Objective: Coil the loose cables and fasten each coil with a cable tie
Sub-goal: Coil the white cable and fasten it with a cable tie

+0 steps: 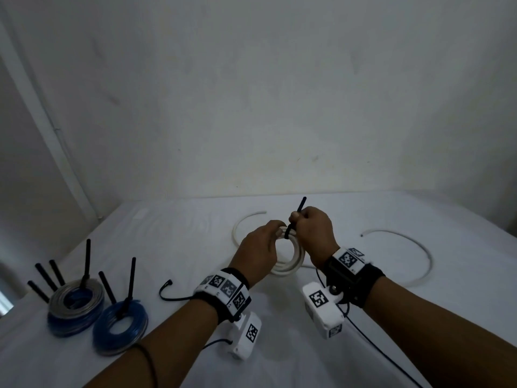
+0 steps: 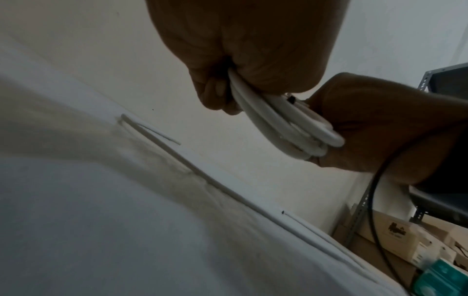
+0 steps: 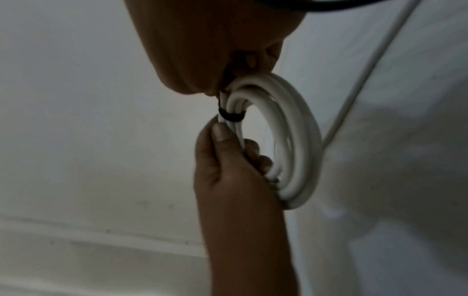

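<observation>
Head view puts my left hand (image 1: 258, 247) gripping the white coil (image 1: 288, 259) at frame centre, above the table (image 1: 195, 219), while my right hand (image 1: 313, 231) pinches the black cable tie (image 1: 300, 205) looped around it. If I pull unevenly, the smooth, springy round loops could slip and fan out. 2 tied coils (image 1: 98, 312) sit lower left, glossy blue and grey.

Both hands, left hand (image 1: 258, 249) and right hand (image 1: 313, 233), raised together, fingers curled.
</observation>
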